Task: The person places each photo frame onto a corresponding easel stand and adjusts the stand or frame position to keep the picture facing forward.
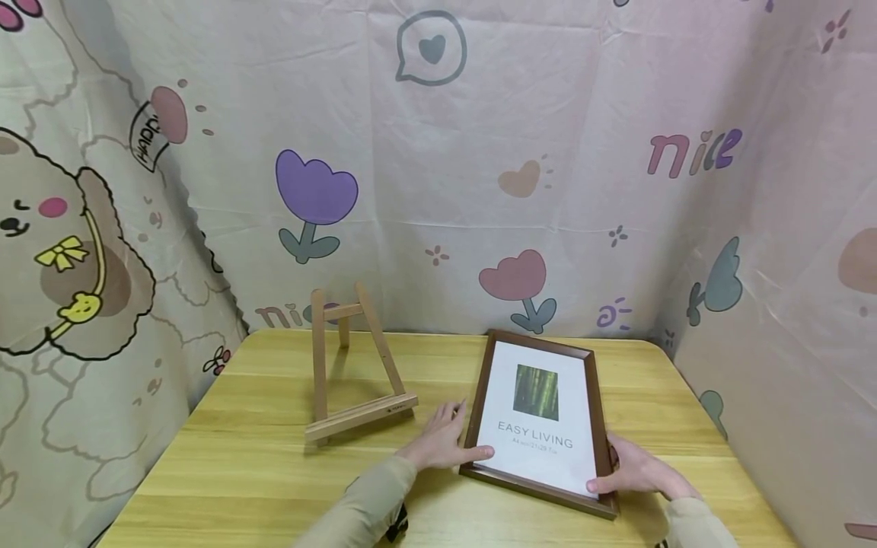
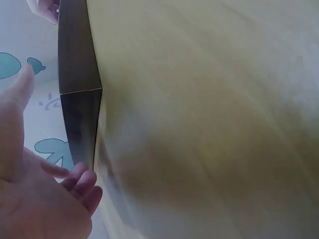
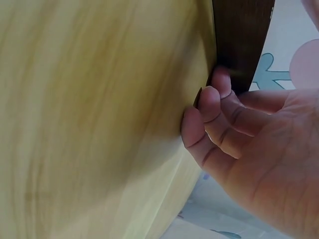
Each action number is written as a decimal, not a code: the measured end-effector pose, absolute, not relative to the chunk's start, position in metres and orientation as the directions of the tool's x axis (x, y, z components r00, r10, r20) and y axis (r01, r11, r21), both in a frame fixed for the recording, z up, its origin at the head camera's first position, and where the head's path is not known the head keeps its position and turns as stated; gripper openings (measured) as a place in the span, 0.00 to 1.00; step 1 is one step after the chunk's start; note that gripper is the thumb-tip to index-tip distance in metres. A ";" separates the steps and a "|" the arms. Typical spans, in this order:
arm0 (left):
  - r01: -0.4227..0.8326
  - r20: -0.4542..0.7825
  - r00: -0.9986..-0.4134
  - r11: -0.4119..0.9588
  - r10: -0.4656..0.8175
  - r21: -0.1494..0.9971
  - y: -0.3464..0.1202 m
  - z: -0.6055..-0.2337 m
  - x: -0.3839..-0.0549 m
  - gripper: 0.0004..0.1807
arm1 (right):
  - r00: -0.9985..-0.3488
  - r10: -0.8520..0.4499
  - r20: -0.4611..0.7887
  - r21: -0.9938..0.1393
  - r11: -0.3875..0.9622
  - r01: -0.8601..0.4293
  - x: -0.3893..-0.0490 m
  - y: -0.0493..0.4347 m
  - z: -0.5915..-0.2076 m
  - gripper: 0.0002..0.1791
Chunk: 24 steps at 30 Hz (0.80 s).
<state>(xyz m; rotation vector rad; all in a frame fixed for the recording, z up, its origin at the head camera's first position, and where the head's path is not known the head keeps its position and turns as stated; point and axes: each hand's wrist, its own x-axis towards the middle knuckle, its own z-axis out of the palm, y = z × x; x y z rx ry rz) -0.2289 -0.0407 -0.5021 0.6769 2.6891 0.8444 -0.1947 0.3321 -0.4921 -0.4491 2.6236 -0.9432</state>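
A brown picture frame (image 1: 598,396) lies flat on the right half of the table, its white insert reading "EASY LIVING" below a small green picture. At the frame's lower left, my left hand (image 1: 441,441) has its thumb stretched over the near corner and its other fingers beside the left edge. In the left wrist view that hand (image 2: 45,194) looks loosely spread next to the frame's side (image 2: 79,114). My right hand (image 1: 633,468) grips the lower right edge, thumb on top; the right wrist view has its curled fingers (image 3: 209,104) against the frame's underside edge (image 3: 241,40).
A small wooden easel (image 1: 363,415) stands upright on the left of the wood-grain table (image 1: 233,464), left of my left hand. Printed cloth (image 1: 425,152) with flowers and cartoon figures hangs behind the table and along both sides.
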 end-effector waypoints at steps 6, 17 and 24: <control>0.336 -0.133 -0.850 0.719 0.510 0.608 -0.038 -0.508 -0.232 0.64 | -0.872 -0.446 -0.199 -0.672 0.710 -0.210 -0.193 0.333 -0.490 0.54; 0.364 -0.147 -0.824 0.710 0.548 0.603 -0.032 -0.510 -0.242 0.68 | -0.857 -0.473 -0.205 -0.674 0.703 -0.227 -0.187 0.328 -0.489 0.69; 0.363 -0.164 -0.817 0.713 0.553 0.599 -0.033 -0.508 -0.244 0.69 | -0.858 -0.486 -0.167 -0.648 0.710 -0.276 -0.188 0.327 -0.490 0.69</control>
